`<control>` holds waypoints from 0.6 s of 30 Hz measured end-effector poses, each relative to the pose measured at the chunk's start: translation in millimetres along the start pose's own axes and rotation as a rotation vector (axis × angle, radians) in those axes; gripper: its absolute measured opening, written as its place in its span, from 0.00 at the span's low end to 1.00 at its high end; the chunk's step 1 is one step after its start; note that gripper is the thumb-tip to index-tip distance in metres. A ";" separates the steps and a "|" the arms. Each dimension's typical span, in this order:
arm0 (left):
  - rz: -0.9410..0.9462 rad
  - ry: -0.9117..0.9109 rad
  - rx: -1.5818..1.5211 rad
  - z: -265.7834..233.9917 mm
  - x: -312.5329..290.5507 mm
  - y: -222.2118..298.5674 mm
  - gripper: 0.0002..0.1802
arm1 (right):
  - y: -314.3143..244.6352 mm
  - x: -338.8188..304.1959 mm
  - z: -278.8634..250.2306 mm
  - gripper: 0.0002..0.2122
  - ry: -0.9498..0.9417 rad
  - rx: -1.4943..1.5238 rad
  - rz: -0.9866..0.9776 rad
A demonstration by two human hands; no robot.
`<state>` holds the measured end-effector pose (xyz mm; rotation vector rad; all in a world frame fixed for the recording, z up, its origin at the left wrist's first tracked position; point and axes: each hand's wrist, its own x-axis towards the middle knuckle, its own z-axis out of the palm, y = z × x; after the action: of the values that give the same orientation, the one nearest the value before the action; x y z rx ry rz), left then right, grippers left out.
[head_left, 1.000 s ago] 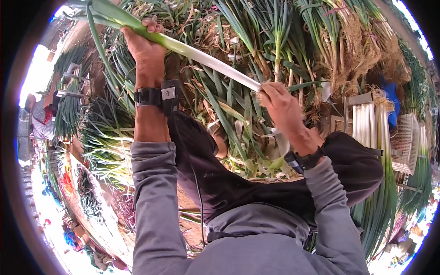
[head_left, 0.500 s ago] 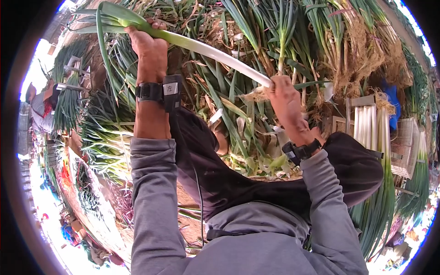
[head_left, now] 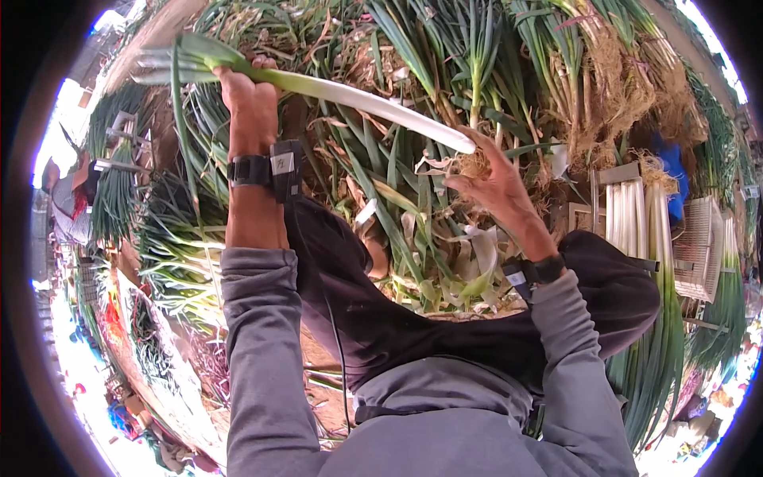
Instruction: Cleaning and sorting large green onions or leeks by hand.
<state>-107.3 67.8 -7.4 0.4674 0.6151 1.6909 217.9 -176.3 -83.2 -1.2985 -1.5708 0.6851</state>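
Observation:
My left hand (head_left: 253,97) is closed around a long Welsh onion (head_left: 362,99) at the far left, where its white stalk turns into green leaves. The stalk slants down to the right, its white root end by my right hand (head_left: 497,179). That hand is open, thumb and fingers apart around the tuft of brown roots (head_left: 474,164); whether a fingertip touches the stalk end I cannot tell. Peeled leaves and husks (head_left: 477,262) lie below, between my crossed legs.
Unpeeled onions with shaggy roots (head_left: 612,95) are heaped at the far right. Cleaned white stalks (head_left: 626,215) lie in a rack beside my right knee, near a pale wire basket (head_left: 698,250). More leafy onions (head_left: 179,266) spread on the left. A dark cable (head_left: 330,310) runs along my left arm.
My right hand has opened from its grip on the root end and moved slightly down. My left hand, still holding the onion, has dropped a little toward me.

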 end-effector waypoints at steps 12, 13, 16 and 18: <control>-0.006 -0.018 0.076 -83.3 44.0 -42.4 0.13 | -81.8 0.5 3.7 0.09 -0.040 0.455 0.476; 0.021 0.253 0.200 -67.6 38.4 -57.2 0.21 | -95.7 -6.9 -1.4 0.10 -0.042 0.444 0.551; 0.018 0.475 -0.007 -33.6 33.4 -73.0 0.20 | -90.4 -46.2 -16.5 0.11 -0.226 0.077 0.556; -0.033 0.560 -0.012 -23.9 22.6 -67.3 0.19 | -99.9 -63.6 -22.2 0.13 -0.245 -0.004 0.542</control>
<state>-75.0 96.2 -68.7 -0.0376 1.0069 1.7968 195.4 -267.7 -8.0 -1.7150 -1.4072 1.2154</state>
